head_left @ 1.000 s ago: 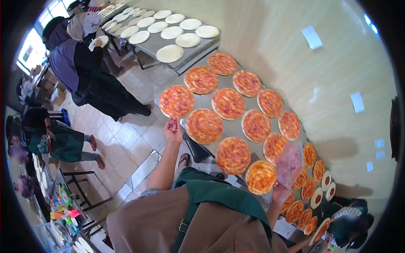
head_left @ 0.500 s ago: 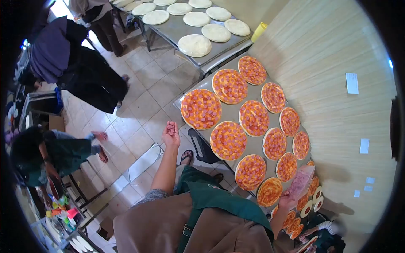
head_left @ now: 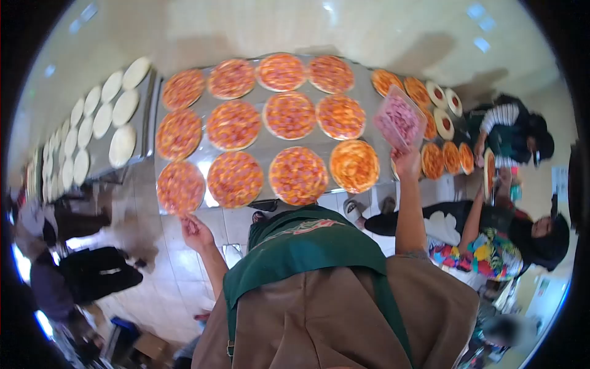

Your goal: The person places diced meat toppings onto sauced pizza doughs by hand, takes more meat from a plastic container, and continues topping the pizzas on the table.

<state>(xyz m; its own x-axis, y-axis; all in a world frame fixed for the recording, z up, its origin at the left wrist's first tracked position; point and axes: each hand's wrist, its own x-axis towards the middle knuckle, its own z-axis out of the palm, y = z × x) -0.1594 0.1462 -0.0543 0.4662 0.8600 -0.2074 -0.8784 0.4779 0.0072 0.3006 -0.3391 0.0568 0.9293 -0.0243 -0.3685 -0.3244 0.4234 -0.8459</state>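
My left hand (head_left: 196, 232) is at the front left edge of the table, by the near-left pizza (head_left: 180, 187). Its fingers are curled, apparently round diced sausage, though the pieces are blurred. My right hand (head_left: 406, 165) grips a clear plastic container (head_left: 399, 120) of pink diced sausage, held up over the table's right side. Several uncooked pizzas lie in rows on the metal table (head_left: 261, 152), most strewn with sausage cubes over red sauce. The front-right pizza (head_left: 354, 166) shows sauce and yellow streaks, with no cubes that I can make out.
Plain dough rounds (head_left: 123, 146) cover another table at the left. More sauced pizzas (head_left: 432, 161) lie on the right, where a person in a striped sleeve (head_left: 496, 117) bends over. Another person in a colourful apron (head_left: 491, 253) stands nearer. A dark-clothed person (head_left: 101, 273) is at the left.
My view has swung to the right, facing the pizza table squarely. My left hand has gone from palm-up with sausage cubes, away from the table, to its front edge. My right hand still holds the container.
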